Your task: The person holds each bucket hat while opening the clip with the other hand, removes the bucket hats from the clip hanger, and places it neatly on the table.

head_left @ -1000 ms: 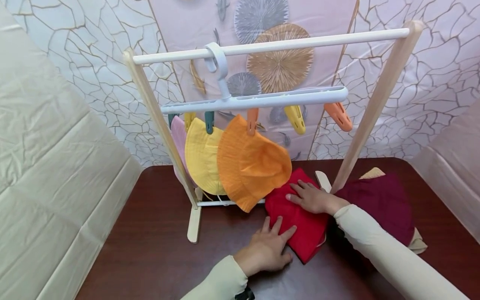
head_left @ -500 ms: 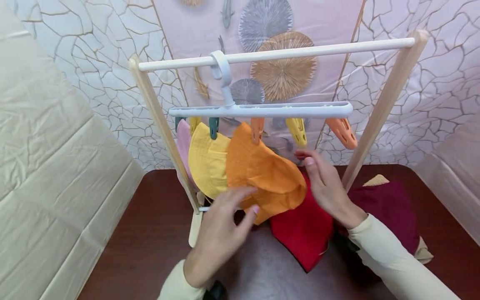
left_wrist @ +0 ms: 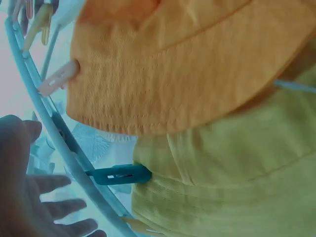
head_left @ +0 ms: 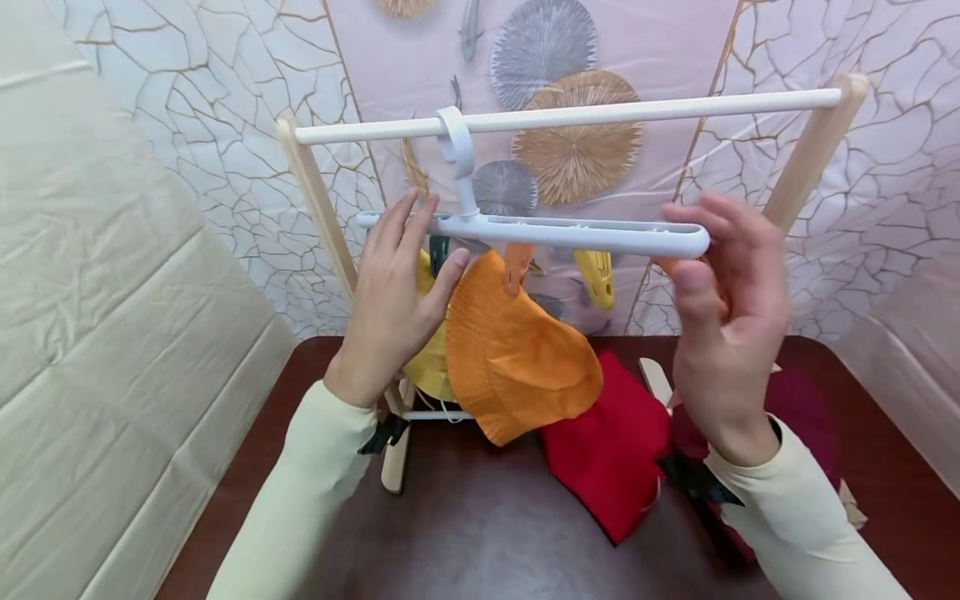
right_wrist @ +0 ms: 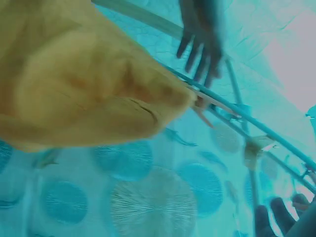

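A pale blue clip hanger (head_left: pixel 585 236) hangs from the rack's top bar. My left hand (head_left: pixel 393 300), fingers spread, is at its left part; the left wrist view shows the fingers beside the bar, not wrapped round it. My right hand (head_left: pixel 738 325) is at the hanger's right end, slightly blurred, thumb and fingers apart, beside an orange clip it partly hides. From the hanger an orange sun hat (head_left: pixel 525 358) hangs by another orange clip (head_left: pixel 517 267). Behind it a yellow hat (left_wrist: pixel 222 173) hangs by a teal clip (left_wrist: pixel 122 174). A yellow clip (head_left: pixel 596 279) holds nothing.
A red cloth hat (head_left: pixel 611 454) lies on the dark wooden table (head_left: pixel 450 533) under the hanger. A maroon cloth (head_left: pixel 802 417) lies at the right, partly behind my right arm. Wooden rack posts (head_left: pixel 813 158) stand on both sides, with a patterned wall behind.
Both hands have left the red hat on the table and risen to the hanger, the left to its left part, the right to its right end. The red hat lies where it was.
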`<state>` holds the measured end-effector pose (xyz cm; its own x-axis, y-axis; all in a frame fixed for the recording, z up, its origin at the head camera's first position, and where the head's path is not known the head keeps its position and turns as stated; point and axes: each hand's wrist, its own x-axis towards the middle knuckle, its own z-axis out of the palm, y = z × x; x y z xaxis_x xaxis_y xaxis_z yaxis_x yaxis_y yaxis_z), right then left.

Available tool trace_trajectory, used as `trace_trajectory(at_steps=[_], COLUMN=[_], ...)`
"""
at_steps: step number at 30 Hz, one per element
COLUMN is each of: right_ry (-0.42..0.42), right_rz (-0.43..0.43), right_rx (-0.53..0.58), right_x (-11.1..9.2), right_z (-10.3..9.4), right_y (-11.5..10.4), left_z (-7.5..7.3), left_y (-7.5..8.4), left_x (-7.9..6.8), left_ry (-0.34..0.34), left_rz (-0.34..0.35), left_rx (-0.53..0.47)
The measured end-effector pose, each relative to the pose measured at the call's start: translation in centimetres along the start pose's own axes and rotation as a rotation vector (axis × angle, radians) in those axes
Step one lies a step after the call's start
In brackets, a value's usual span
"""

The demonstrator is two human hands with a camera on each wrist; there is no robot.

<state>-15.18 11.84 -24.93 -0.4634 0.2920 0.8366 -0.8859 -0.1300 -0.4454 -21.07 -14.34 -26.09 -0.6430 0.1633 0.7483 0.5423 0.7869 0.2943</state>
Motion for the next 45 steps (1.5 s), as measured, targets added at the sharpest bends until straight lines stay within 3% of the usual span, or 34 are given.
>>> trace_trajectory(at_steps=[5,11,14,17,20,23,28,31,35,37,40,45], right_ry=[-0.09,-0.121,-0.193,-0.35,-0.548,-0.695,-0.823,-0.879,-0.932,-0.944,-0.91,-0.763], right_rz=[0.002,0.018,0.053,0.059,0.042,-0.034,-0.18,-0.202,-0.194,-0.155,-0.04,0.227], right_rx=[-0.12,-0.066,0.01,0.077,0.096,0.041,-0.083,-0.151,-0.231,-0.222,-0.204,-0.318], right_x=[0.6,0.6,0.0,-1.1,-2.4,-3.1,-3.4,-3.7,-4.6,-4.8,-4.8,-3.9], right_z=[0.6,0.6,0.3,-0.1,0.2,1.2,3.2,4.1,4.7,4.8,4.6,2.0], right_y=[-0.8,-2.0,-2.8,-3.4,-3.9,-4.3,-4.9,-5.1,-4.8,-4.4,-2.9,1.8], left_z=[0.2,0.8,0.4,-0.6,-2.0,-3.7,-6.7,-7.8,-8.0,-8.0,-8.4,-9.2], left_y=[-0.6,-0.3,1.2,3.8,6.6,8.5,10.5,10.8,10.2,9.6,9.0,8.2], left_x=[1.1,1.0,0.1,-1.3,-2.7,-3.7,-5.1,-5.9,-7.1,-7.5,-7.9,-8.2], left_ry=[-0.059,-0.103,-0.137,-0.175,-0.221,-0.273,-0.32,-0.345,-0.295,-0.216,-0.109,0.009], left_rz=[0.005,0.005,-0.017,-0.031,-0.033,-0.026,-0.04,-0.115,-0.238,-0.252,-0.264,-0.332], left_rx=[0.014,-0.018,-0.022,-0.079,-0.197,-0.367,-0.621,-0.765,-0.758,-0.663,-0.617,-0.805])
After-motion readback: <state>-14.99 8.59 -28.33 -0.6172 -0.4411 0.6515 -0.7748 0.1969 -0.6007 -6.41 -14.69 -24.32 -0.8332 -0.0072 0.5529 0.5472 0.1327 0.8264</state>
